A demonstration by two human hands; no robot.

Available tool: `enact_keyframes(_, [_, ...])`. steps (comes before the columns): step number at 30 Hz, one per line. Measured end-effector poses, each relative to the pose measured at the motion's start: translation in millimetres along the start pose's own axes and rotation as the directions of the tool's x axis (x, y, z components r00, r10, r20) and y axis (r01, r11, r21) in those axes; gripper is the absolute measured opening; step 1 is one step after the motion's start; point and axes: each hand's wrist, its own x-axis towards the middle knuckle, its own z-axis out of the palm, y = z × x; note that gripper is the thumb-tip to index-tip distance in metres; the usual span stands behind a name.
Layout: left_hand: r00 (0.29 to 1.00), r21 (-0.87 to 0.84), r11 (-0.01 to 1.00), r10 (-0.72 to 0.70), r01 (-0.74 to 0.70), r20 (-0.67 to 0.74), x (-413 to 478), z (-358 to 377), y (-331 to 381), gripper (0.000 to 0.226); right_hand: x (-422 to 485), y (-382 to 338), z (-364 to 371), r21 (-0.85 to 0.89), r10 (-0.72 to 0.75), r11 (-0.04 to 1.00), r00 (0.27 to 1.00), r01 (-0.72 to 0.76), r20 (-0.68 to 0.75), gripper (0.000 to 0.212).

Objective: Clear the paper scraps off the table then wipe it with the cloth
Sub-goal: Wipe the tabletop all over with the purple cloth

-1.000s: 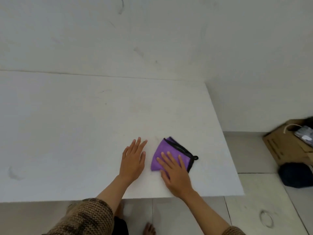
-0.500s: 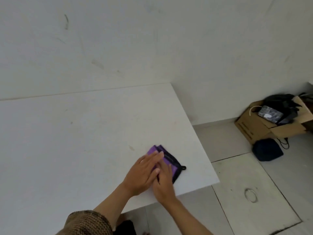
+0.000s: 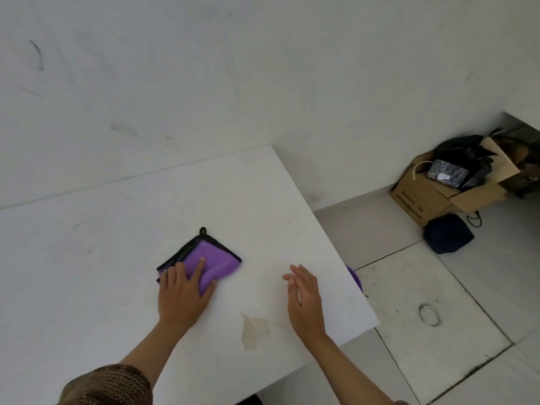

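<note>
The purple cloth is pressed onto the table by the flat, open left hand. The right hand is held open to its right.

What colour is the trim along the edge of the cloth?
Black, bordering a purple cloth, with a small black loop at one corner. The head view shows it best.

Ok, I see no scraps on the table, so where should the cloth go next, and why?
Probably slide the purple cloth toward the near edge, over the yellowish stain. The left hand presses flat on the cloth, the stain sits on the table between the two hands, and the open right hand is clear of that path.
</note>
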Motion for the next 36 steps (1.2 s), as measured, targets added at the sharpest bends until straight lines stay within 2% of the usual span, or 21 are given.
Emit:
enact_keyframes(2, [0.998, -0.093, 0.994, -0.063, 0.063, 0.0, 18, 6, 7, 0.077, 10, 6, -4, -0.048, 0.022, 0.999, 0.997, -0.025, -0.07, 0.032])
enact_keyframes(4, [0.986, -0.189, 0.968, -0.165, 0.163, 0.006, 37, 14, 25, 0.067, 24, 11, -12, -0.084, 0.073, 0.993, 0.988, -0.085, -0.134, 0.032])
enact_keyframes(6, [0.974, -0.225, 0.948, -0.224, 0.227, 0.039, 56, 22, 51, 0.061, 36, 15, -24, -0.049, 0.12, 0.99, 0.971, -0.133, -0.208, 0.03])
enact_keyframes(8, [0.977, -0.246, 0.946, -0.205, 0.213, 0.058, 75, 25, 82, 0.058, 45, 20, -34, 0.036, 0.165, 0.986, 0.947, -0.162, -0.276, 0.029])
enact_keyframes(11, [0.996, -0.267, 0.96, -0.062, 0.079, 0.069, 105, 25, 143, 0.056, 52, 31, -43, 0.043, 0.185, 0.982, 0.906, -0.183, -0.381, 0.029])
enact_keyframes(14, [0.988, -0.291, 0.954, 0.112, -0.076, 0.109, 132, 25, 208, 0.056, 58, 39, -49, 0.004, 0.168, 0.982, 0.866, -0.188, -0.471, 0.042])
enact_keyframes(17, [0.939, -0.265, 0.925, 0.315, -0.273, 0.135, 141, 21, 259, 0.075, 61, 48, -56, -0.019, 0.173, 0.977, 0.839, -0.213, -0.516, 0.052])
enact_keyframes(19, [0.919, -0.295, 0.904, 0.364, -0.309, 0.153, 141, 25, 277, 0.084, 62, 54, -59, -0.027, 0.175, 0.974, 0.828, -0.223, -0.532, 0.053])
enact_keyframes(21, [0.927, -0.347, 0.887, 0.359, -0.304, 0.105, 139, 26, 278, 0.09, 62, 57, -62, -0.025, 0.18, 0.973, 0.828, -0.227, -0.531, 0.051])
enact_keyframes(23, [0.964, -0.543, 0.813, 0.265, -0.21, 0.024, 134, 21, 272, 0.091, 61, 56, -66, 0.001, 0.198, 0.973, 0.834, -0.231, -0.514, 0.042])
enact_keyframes(25, [1.0, -0.778, 0.628, -0.018, -0.003, -0.018, 134, 12, 264, 0.061, 58, 55, -69, 0.02, 0.206, 0.974, 0.84, -0.227, -0.502, 0.037])
enact_keyframes(26, [0.989, -0.829, 0.557, -0.14, 0.043, -0.043, 135, 7, 258, 0.05, 56, 54, -70, 0.022, 0.202, 0.975, 0.842, -0.22, -0.501, 0.037])
enact_keyframes(27, [0.973, -0.828, 0.561, -0.205, 0.025, -0.109, 134, 2, 251, 0.046, 54, 54, -69, 0.022, 0.198, 0.976, 0.841, -0.217, -0.503, 0.039])
enact_keyframes(28, [0.959, -0.792, 0.61, -0.212, -0.021, -0.189, 132, 2, 243, 0.046, 51, 53, -69, 0.028, 0.201, 0.976, 0.838, -0.217, -0.507, 0.039])
enact_keyframes(30, [0.951, -0.662, 0.737, -0.087, -0.138, -0.295, 124, 13, 229, 0.05, 47, 52, -68, 0.058, 0.231, 0.97, 0.827, -0.236, -0.512, 0.037])
enact_keyframes(32, [0.959, -0.513, 0.82, 0.141, -0.253, -0.247, 107, 26, 221, 0.059, 43, 51, -67, 0.077, 0.239, 0.969, 0.813, -0.235, -0.531, 0.037])
enact_keyframes(34, [0.94, -0.46, 0.82, 0.302, -0.341, -0.158, 85, 38, 218, 0.062, 41, 45, -68, 0.044, 0.176, 0.982, 0.815, -0.182, -0.552, 0.04])
enact_keyframes(36, [0.935, -0.586, 0.737, 0.337, -0.337, -0.113, 64, 38, 221, 0.058, 42, 37, -70, -0.027, 0.069, 0.995, 0.852, -0.097, -0.519, 0.041])
